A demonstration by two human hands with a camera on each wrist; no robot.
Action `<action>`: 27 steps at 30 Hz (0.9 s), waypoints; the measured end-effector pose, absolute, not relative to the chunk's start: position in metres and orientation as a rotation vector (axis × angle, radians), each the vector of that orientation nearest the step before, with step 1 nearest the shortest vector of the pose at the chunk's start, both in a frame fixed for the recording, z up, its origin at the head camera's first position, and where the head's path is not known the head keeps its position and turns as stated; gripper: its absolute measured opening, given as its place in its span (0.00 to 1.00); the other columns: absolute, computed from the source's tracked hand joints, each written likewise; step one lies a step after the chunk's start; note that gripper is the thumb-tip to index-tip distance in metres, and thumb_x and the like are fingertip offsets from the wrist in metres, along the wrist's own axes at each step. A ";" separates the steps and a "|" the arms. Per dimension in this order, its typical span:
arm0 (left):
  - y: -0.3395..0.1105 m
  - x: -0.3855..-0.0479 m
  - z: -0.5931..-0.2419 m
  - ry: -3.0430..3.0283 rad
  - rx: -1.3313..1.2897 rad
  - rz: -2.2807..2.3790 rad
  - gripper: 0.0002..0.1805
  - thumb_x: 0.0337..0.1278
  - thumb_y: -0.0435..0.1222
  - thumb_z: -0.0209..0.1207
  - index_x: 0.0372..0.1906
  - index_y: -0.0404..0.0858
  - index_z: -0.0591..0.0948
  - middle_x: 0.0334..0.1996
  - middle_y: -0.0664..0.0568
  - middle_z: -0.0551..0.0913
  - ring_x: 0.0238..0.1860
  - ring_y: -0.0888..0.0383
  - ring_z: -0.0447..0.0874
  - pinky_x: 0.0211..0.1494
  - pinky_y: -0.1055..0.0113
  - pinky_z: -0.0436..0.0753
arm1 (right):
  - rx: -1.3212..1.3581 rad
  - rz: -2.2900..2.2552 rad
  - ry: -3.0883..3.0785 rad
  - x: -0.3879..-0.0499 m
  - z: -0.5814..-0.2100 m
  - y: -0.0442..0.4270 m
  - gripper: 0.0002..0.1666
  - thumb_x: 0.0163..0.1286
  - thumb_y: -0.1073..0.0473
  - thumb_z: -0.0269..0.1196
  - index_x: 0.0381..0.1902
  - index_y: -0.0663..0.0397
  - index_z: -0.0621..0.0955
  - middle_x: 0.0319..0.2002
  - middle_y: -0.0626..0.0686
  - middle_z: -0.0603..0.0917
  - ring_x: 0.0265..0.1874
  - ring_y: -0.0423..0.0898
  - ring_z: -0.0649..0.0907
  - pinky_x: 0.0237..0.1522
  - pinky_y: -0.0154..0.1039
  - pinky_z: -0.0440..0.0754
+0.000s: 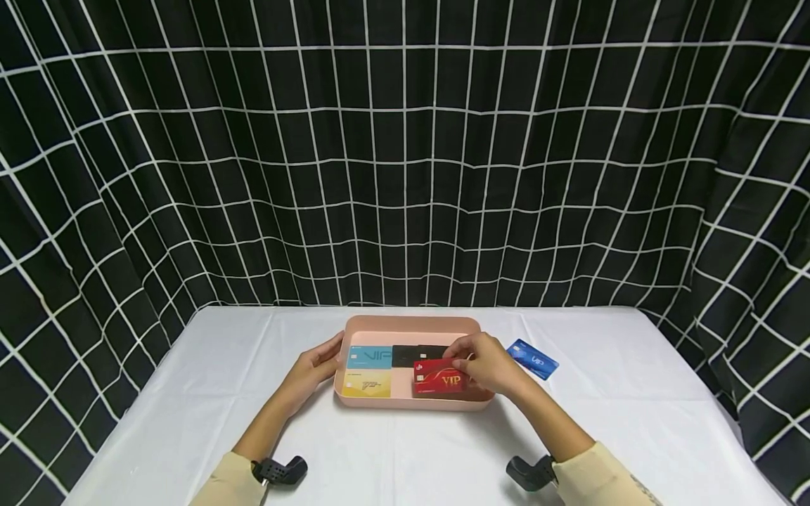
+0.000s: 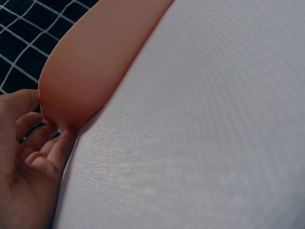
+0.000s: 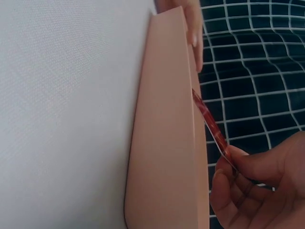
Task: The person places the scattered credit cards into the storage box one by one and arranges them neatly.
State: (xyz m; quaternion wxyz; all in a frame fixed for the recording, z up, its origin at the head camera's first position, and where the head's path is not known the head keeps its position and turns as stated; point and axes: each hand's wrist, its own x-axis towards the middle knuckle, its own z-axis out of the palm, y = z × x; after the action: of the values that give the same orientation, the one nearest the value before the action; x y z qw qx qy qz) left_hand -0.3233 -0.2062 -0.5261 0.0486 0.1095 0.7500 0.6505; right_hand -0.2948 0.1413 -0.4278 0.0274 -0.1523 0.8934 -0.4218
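Observation:
A shallow pink tray [image 1: 414, 323] lies on the table. My left hand [image 1: 308, 372] holds its left side, the thumb at the rim and the other fingers low against the wall [image 2: 43, 152]. Over the tray's front right part my right hand [image 1: 486, 362] pinches a red VIP card [image 1: 436, 377] by its right end, thumb against fingers. The card is tilted, its far end at the tray rim in the right wrist view. In the tray lie a light blue VIP card [image 1: 370, 357], a gold card [image 1: 367, 384] and black cards [image 1: 405, 356], partly hidden by my right hand.
A blue VIP card [image 1: 534, 359] lies on the white tablecloth [image 1: 392, 457], right of the tray and just beyond my right hand. A black curtain with a white grid [image 1: 405, 176] hangs behind the table and along both sides.

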 end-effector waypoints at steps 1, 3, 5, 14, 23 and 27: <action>-0.206 -0.323 -0.526 2.283 0.333 1.985 0.32 0.74 0.37 0.57 0.78 0.41 0.63 0.77 0.48 0.63 0.76 0.50 0.62 0.70 0.60 0.73 | -0.481 -1.298 2.763 -0.295 -0.429 0.140 0.09 0.67 0.75 0.62 0.39 0.64 0.87 0.30 0.54 0.83 0.25 0.45 0.77 0.19 0.35 0.82; -0.206 -0.323 -0.526 2.277 0.337 1.986 0.32 0.74 0.36 0.57 0.78 0.41 0.63 0.77 0.48 0.63 0.76 0.50 0.62 0.70 0.60 0.73 | -0.493 -1.289 2.771 -0.296 -0.430 0.139 0.09 0.67 0.76 0.62 0.38 0.64 0.87 0.30 0.53 0.85 0.28 0.45 0.78 0.21 0.35 0.83; -0.206 -0.323 -0.526 2.268 0.341 1.991 0.33 0.74 0.35 0.57 0.78 0.40 0.63 0.77 0.48 0.63 0.76 0.50 0.62 0.70 0.61 0.73 | -0.507 -1.273 2.782 -0.297 -0.431 0.137 0.09 0.66 0.76 0.63 0.38 0.63 0.88 0.31 0.53 0.85 0.29 0.46 0.79 0.23 0.35 0.83; -0.206 -0.322 -0.526 2.271 0.343 1.995 0.32 0.74 0.34 0.56 0.78 0.40 0.63 0.77 0.48 0.63 0.76 0.51 0.62 0.69 0.64 0.74 | -0.527 -1.258 2.782 -0.300 -0.435 0.130 0.09 0.66 0.76 0.63 0.37 0.63 0.88 0.34 0.54 0.87 0.34 0.47 0.82 0.34 0.41 0.89; -0.206 -0.322 -0.524 2.288 0.323 1.981 0.32 0.74 0.38 0.57 0.78 0.42 0.63 0.77 0.50 0.64 0.76 0.51 0.62 0.71 0.60 0.73 | -0.515 -1.344 2.711 -0.304 -0.440 0.124 0.09 0.66 0.78 0.61 0.37 0.68 0.87 0.35 0.59 0.88 0.36 0.49 0.84 0.38 0.45 0.91; -0.205 -0.322 -0.524 2.291 0.328 1.979 0.32 0.74 0.38 0.58 0.78 0.42 0.64 0.77 0.50 0.64 0.76 0.51 0.62 0.71 0.60 0.73 | -0.466 -1.362 2.689 -0.306 -0.444 0.122 0.09 0.66 0.79 0.61 0.36 0.68 0.87 0.34 0.58 0.87 0.33 0.47 0.82 0.29 0.41 0.90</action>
State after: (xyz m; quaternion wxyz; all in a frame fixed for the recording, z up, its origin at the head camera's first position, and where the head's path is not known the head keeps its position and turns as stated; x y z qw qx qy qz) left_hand -0.3224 -0.2054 -0.5243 0.0483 0.1074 0.7514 0.6492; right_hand -0.3062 0.1218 -0.4443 0.0458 -0.1528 0.8807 -0.4460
